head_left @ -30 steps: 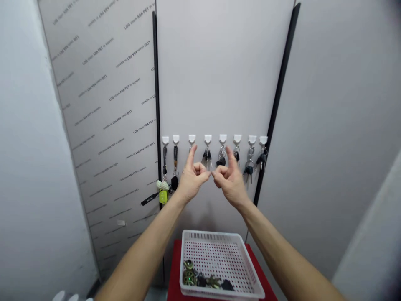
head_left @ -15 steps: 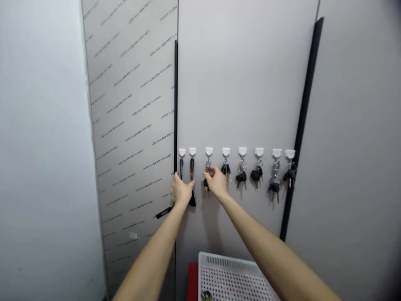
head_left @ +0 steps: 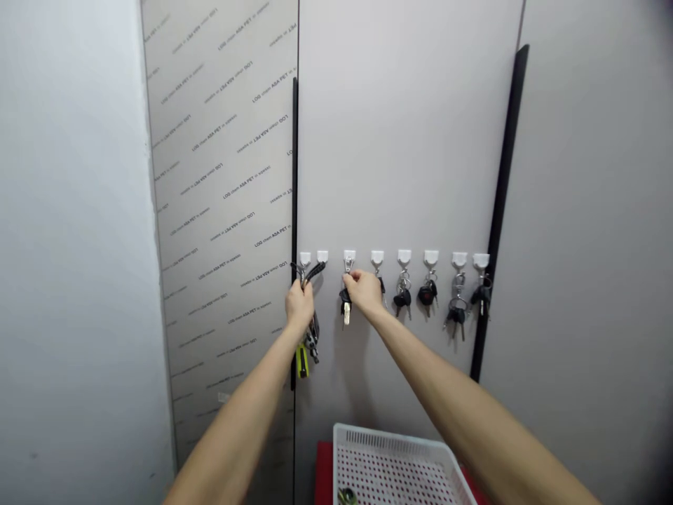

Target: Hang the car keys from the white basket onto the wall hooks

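My left hand (head_left: 299, 306) is closed around two dark key straps (head_left: 314, 271). Their loops stick up above the fist, just below the two leftmost hooks (head_left: 306, 258); whether either loop still touches a hook I cannot tell. Below the fist dangle a yellow-green tag-like piece (head_left: 301, 361) and dark and metal pieces (head_left: 312, 344). At the third hook (head_left: 350, 256), my right hand (head_left: 364, 292) pinches a bunch of keys (head_left: 345, 308) near its metal clip (head_left: 348, 265), which reaches up to the hook. Part of this bunch is hidden by the fingers.
More key bunches (head_left: 403, 294) hang from white hooks to the right. Black vertical handle strips (head_left: 295, 175) edge the pale cabinet door (head_left: 404, 140). Below stands a white perforated basket (head_left: 394, 430) over something red (head_left: 323, 470), with a small metal-looking item (head_left: 347, 496) inside.
My left hand has closed on the straps and gathered them, and their loops have bent out of their straight hang. My right hand keeps its place at the third hook, slightly higher.
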A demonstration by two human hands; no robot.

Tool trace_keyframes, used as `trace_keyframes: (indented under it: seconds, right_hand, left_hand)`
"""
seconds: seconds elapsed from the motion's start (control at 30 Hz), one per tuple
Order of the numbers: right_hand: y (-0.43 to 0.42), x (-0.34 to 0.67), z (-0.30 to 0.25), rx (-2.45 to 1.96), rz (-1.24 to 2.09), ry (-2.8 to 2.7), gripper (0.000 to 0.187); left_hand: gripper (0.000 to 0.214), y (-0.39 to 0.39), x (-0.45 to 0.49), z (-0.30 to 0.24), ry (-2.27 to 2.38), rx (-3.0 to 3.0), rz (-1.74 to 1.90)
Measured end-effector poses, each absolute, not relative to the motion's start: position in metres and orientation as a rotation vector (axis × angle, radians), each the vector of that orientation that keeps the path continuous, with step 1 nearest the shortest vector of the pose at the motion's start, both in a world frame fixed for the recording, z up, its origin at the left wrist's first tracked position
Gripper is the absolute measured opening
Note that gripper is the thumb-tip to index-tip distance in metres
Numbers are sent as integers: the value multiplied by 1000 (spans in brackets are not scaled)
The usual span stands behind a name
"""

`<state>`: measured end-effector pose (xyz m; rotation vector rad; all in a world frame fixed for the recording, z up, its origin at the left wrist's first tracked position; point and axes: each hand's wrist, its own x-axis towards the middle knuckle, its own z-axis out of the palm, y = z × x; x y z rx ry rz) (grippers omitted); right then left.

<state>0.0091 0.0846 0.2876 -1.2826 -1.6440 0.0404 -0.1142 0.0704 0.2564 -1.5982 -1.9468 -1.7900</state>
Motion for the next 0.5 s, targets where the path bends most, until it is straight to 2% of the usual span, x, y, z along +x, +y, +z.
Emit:
trace_keyframes:
  seconds: [0.13,0.3,0.5]
  right_hand:
    - [85,17,306,-1321,40,-1760,24]
    - [84,31,324,-1460,102,-1995,16]
    - [82,38,330,-1443,280,-2019,13]
  left_hand:
    - [23,68,-125,287,-1954,-1675,-1757]
    - [13,68,-140,321,-2160,-1949,-1636]
    - [17,58,-141,345,-2271,-2186,-1747]
